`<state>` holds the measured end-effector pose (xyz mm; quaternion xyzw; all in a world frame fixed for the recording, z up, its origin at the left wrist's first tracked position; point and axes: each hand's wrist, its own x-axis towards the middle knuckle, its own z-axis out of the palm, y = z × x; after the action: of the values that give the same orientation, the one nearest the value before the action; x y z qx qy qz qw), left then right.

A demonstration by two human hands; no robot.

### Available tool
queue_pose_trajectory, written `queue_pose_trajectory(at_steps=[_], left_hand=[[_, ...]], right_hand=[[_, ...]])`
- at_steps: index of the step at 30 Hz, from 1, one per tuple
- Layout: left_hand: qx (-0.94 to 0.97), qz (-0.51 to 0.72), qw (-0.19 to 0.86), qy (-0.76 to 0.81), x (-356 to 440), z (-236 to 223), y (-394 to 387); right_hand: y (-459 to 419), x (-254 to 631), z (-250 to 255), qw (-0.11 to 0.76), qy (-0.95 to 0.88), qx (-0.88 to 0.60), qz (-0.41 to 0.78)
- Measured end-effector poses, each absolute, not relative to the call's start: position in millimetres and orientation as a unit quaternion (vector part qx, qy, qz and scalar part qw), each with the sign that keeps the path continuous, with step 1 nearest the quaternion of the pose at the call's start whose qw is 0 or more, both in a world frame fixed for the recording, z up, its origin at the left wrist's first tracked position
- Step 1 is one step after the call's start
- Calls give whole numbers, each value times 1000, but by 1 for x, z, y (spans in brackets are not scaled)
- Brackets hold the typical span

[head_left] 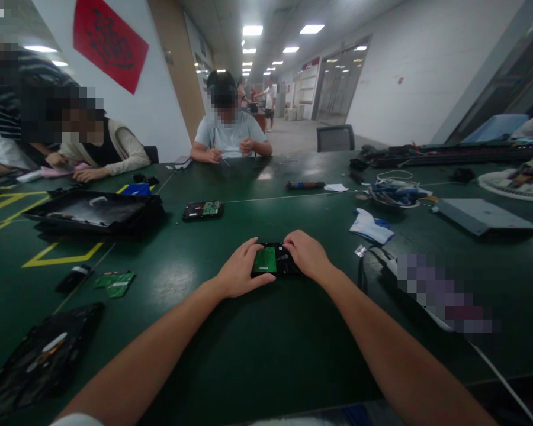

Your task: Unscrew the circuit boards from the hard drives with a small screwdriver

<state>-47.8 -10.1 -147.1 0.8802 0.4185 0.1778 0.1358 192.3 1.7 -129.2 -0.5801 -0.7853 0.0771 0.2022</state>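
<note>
A black hard drive (265,260) with a green circuit board on its upper face lies on the dark green table in front of me. My left hand (238,271) grips its left end, thumb along the near edge and fingers on the far edge. At the right end, my right hand (310,255) is closed on the drive, fingertips bent over its far corner. Whether those fingertips also pinch something small cannot be seen. Farther off to the left rests a second hard drive (203,210), its green board facing up.
Left of me are a loose green circuit board (116,284), a black panel (48,352) and black plastic housings (98,214). To my right lie a white glove (369,227), a pixelated object, a grey metal case (484,214) and bundled wires (395,193). A person (231,133) sits opposite.
</note>
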Motion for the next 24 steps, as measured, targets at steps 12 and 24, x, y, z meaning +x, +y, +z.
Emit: queue_pose_trajectory(at_steps=[12,24], left_hand=[[891,188,142,389,-45,-142,-14],[893,193,146,379,-44,-141,-15]], right_hand=[[-4,188,-122,156,-811,-560,66],[-5,184,-125,118,-838,-530,45]])
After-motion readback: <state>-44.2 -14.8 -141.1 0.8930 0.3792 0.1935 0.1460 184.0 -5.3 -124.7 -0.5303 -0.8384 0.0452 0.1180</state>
